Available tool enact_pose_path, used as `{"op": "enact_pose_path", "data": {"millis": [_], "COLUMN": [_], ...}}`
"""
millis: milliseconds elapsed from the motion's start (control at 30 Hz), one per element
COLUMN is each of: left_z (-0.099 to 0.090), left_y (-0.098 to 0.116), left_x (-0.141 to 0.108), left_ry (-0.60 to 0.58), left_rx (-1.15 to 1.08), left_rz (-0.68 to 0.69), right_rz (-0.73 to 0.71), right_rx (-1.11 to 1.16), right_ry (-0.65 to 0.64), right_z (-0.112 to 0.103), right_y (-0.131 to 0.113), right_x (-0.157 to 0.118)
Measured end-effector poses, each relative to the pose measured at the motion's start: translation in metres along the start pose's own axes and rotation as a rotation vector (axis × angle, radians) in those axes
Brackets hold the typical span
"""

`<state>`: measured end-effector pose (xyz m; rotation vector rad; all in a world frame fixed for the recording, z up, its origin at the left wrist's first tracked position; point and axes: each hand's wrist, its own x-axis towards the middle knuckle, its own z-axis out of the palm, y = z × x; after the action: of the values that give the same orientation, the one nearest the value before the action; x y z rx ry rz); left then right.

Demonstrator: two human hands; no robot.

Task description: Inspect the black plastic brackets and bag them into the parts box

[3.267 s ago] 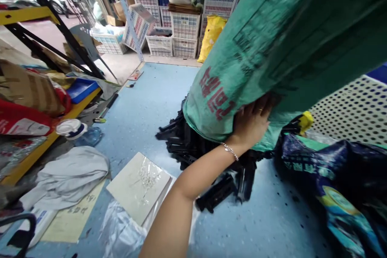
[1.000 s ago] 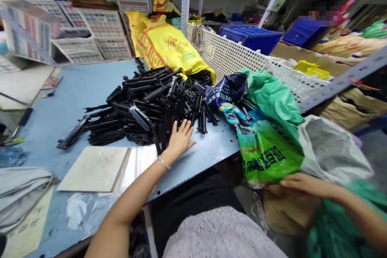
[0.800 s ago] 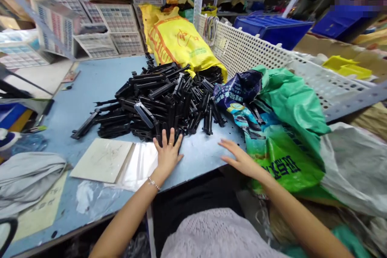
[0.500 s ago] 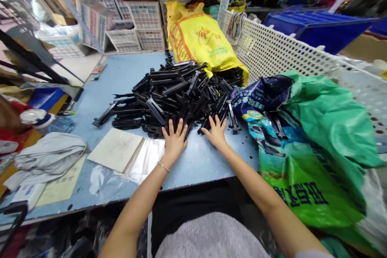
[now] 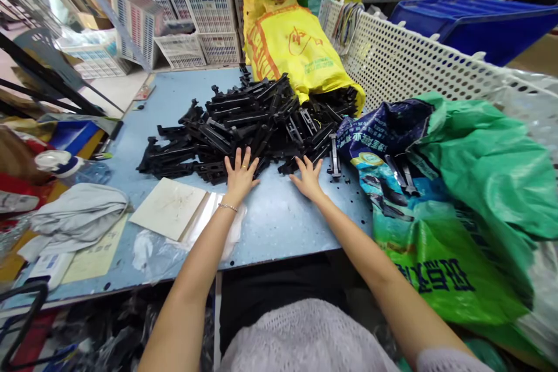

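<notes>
A heap of long black plastic parts [image 5: 248,122] lies on the blue table [image 5: 279,221]. My left hand [image 5: 239,175] is flat and spread, fingers against the heap's near edge. My right hand [image 5: 307,177] is also flat with fingers apart, touching the parts at the heap's right front. Neither hand holds anything. A single black part [image 5: 333,157] lies just right of my right hand. A green and blue woven sack [image 5: 440,186] slumps at the table's right, with a few black parts on it.
A yellow sack [image 5: 296,52] lies behind the heap, beside a white perforated panel [image 5: 405,64]. A pale tile [image 5: 168,216] and clear plastic sheet [image 5: 209,226] sit front left, with a grey cloth [image 5: 78,218] further left. White crates [image 5: 209,23] stack at the back.
Earlier my left hand held up a green sack spilling parts. That sack is gone from above the table, my right hand has joined the left, and both have pushed the heap away from me.
</notes>
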<state>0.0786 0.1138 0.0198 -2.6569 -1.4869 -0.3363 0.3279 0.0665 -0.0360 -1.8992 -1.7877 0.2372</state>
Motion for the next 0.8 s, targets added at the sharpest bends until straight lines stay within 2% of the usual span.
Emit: {"op": "enact_pose_path", "data": {"millis": [100, 200, 267, 367, 467, 533, 633, 700, 733, 800], "left_z": [0.001, 0.003, 0.004, 0.01, 0.014, 0.009, -0.014, -0.033, -0.042, -0.054], "left_y": [0.004, 0.007, 0.007, 0.006, 0.002, -0.001, 0.002, 0.015, 0.024, 0.046], "left_x": [-0.01, -0.019, -0.028, -0.043, -0.044, -0.037, -0.029, -0.035, -0.043, -0.064], "left_ry": [0.039, 0.074, 0.141, 0.271, 0.332, 0.346, 0.408, 0.374, 0.298, 0.082], "left_rx": [-0.007, -0.101, -0.183, -0.333, -0.502, -0.634, -0.872, -1.087, -1.213, -1.415], "left_rz": [-0.033, -0.022, -0.045, -0.115, -0.178, -0.239, -0.382, -0.439, -0.433, -0.383], "right_rz": [-0.022, -0.007, 0.016, 0.027, 0.037, 0.082, 0.148, 0.115, 0.073, -0.032], "right_rx": [0.029, 0.082, 0.119, 0.183, 0.281, 0.295, 0.202, 0.203, 0.255, 0.42], "right_ry": [0.017, 0.068, 0.112, 0.186, 0.251, 0.303, 0.434, 0.475, 0.442, 0.267], "right_z": [-0.006, -0.009, -0.01, -0.01, -0.008, -0.01, -0.024, -0.042, -0.052, -0.069], "right_y": [0.014, 0.022, 0.024, 0.026, 0.028, 0.024, 0.004, -0.019, -0.032, -0.059], "right_x": [-0.014, -0.028, -0.034, -0.035, -0.026, -0.019, -0.018, -0.026, -0.033, -0.048]}}
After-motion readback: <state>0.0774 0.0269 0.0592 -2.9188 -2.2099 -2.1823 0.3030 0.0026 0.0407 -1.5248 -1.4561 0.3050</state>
